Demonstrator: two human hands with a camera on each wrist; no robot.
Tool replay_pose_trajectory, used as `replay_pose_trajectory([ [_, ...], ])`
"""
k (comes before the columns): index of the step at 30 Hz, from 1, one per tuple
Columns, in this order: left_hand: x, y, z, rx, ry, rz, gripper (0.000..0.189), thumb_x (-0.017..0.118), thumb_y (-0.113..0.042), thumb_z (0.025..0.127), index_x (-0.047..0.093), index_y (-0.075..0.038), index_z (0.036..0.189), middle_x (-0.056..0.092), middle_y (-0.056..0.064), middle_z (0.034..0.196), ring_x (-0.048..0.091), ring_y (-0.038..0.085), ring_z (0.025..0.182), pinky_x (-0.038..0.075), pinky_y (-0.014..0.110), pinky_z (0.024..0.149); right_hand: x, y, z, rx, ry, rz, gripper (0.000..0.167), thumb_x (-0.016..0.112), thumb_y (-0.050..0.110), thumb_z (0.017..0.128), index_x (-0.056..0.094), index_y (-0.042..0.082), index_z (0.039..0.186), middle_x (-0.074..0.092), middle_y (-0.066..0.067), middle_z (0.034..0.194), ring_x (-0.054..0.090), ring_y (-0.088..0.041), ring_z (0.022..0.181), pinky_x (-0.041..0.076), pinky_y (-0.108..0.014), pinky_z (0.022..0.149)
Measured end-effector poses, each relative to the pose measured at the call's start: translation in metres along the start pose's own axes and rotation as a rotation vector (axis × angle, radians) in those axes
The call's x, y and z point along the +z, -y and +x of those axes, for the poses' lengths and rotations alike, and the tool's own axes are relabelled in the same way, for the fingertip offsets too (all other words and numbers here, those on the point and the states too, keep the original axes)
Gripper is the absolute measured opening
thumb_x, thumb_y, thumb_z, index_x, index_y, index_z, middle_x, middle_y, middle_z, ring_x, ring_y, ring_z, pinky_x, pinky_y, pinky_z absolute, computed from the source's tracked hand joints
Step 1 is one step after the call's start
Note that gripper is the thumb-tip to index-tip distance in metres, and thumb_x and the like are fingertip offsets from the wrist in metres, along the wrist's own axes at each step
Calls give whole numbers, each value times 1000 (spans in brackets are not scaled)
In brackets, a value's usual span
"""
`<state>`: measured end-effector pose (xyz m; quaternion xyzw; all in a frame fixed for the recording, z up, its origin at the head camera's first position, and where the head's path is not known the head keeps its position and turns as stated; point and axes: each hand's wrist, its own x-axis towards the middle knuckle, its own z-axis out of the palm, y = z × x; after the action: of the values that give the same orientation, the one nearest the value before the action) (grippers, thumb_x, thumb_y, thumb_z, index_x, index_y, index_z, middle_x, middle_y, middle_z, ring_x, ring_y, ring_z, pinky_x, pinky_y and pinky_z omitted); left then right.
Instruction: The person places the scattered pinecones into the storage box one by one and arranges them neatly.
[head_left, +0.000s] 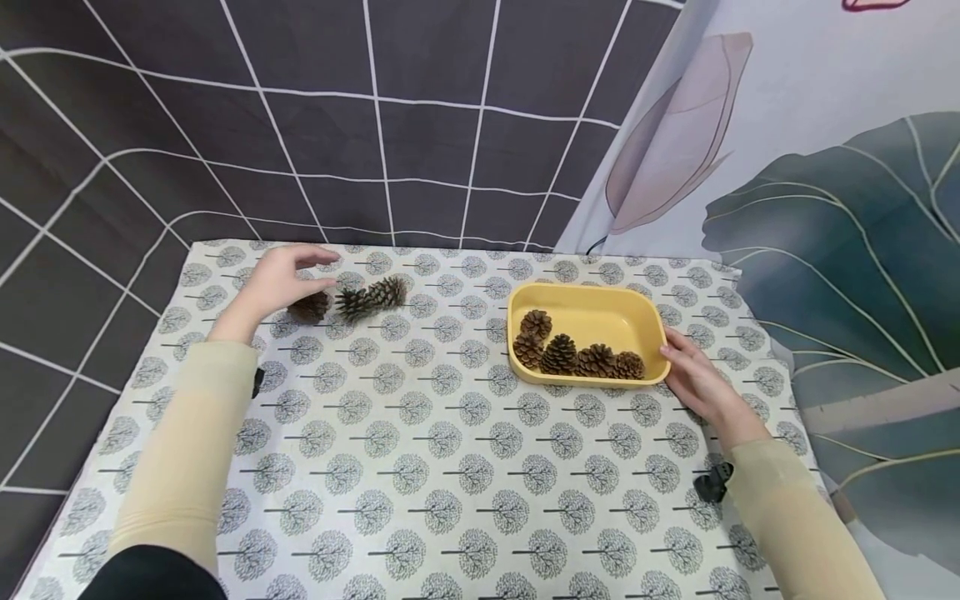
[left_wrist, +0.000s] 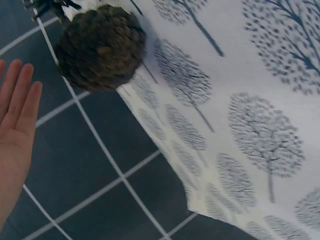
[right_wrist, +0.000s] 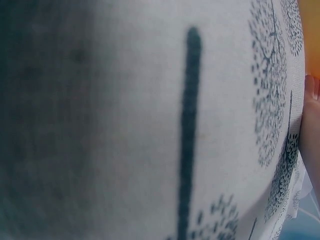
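My left hand point(head_left: 279, 282) hovers at the back left of the table, fingers extended and thumb apart, holding nothing. Just below it is a round brown pine cone point(head_left: 309, 308), partly covered by the hand in the head view. The left wrist view shows that pine cone point(left_wrist: 102, 47) beside the straight fingers of the left hand point(left_wrist: 15, 130), with a gap between. Right of it lie a spiky dark pine cone point(head_left: 352, 305) and a longer pine cone point(head_left: 387, 292), touching. My right hand point(head_left: 701, 379) holds the right end of a yellow box point(head_left: 607, 312), thumb at its rim.
Inside the box, several pine cones point(head_left: 558, 356) line the left and front walls. A tree-print cloth point(head_left: 442, 475) covers the table. Behind it hangs a dark sheet with white grid lines point(head_left: 427, 142); a leaf-print curtain point(head_left: 847, 275) hangs at the right.
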<state>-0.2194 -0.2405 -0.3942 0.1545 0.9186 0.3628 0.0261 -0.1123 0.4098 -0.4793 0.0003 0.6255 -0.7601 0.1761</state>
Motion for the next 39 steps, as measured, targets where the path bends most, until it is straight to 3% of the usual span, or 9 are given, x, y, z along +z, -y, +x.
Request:
replay_pose_trajectory([
  [5,-6,15,-4,-63,8,-65,44,75,-6,97,64,7,138,64,32,141,62,50,130,50,55,116,0,0,-1,7,-7,2,53,46,10,113,35,20,163,47,17,149,58,3,127,49,-10,107],
  [10,-8,28,-9,-136,52,-90,49,74,-12,100,60,6,143,62,32,143,63,49,129,58,22,103,-1,0,-1,15,-15,7,54,47,10,112,33,20,164,45,16,150,58,3,126,49,-10,108],
  [12,-9,32,-11,-176,79,-77,52,74,-17,100,59,4,145,62,31,145,63,47,129,57,20,100,-2,0,-2,10,-13,17,51,47,10,112,37,21,161,47,17,145,59,3,126,50,-11,108],
  [17,-8,41,-14,-239,128,-60,56,73,-21,102,54,2,149,58,31,149,60,49,134,52,53,114,-2,-1,-1,-10,7,25,47,45,8,113,41,21,157,52,18,141,61,2,126,50,-11,108],
  [19,-7,43,-15,-249,138,-66,58,73,-21,102,53,4,150,55,33,151,58,51,136,48,60,116,-2,-1,-1,-12,11,17,49,44,8,113,38,19,160,52,18,142,60,2,127,50,-10,108],
  [28,-7,47,-17,-290,176,-90,63,71,-22,103,47,6,154,47,34,158,54,51,140,42,62,122,1,2,0,23,-20,-9,70,46,11,113,5,2,169,43,12,154,58,4,127,49,-9,107],
  [34,-7,48,-18,-324,208,-92,66,71,-27,104,45,5,155,42,33,162,48,51,144,33,65,127,0,2,0,20,-17,-20,67,45,12,113,8,3,168,47,17,144,59,3,126,49,-9,107],
  [39,-8,50,-20,-337,224,-92,68,70,-29,103,44,6,156,39,34,163,48,52,145,34,64,127,-2,2,0,11,-5,-16,65,45,11,113,10,3,168,49,17,141,60,2,126,50,-10,107],
])
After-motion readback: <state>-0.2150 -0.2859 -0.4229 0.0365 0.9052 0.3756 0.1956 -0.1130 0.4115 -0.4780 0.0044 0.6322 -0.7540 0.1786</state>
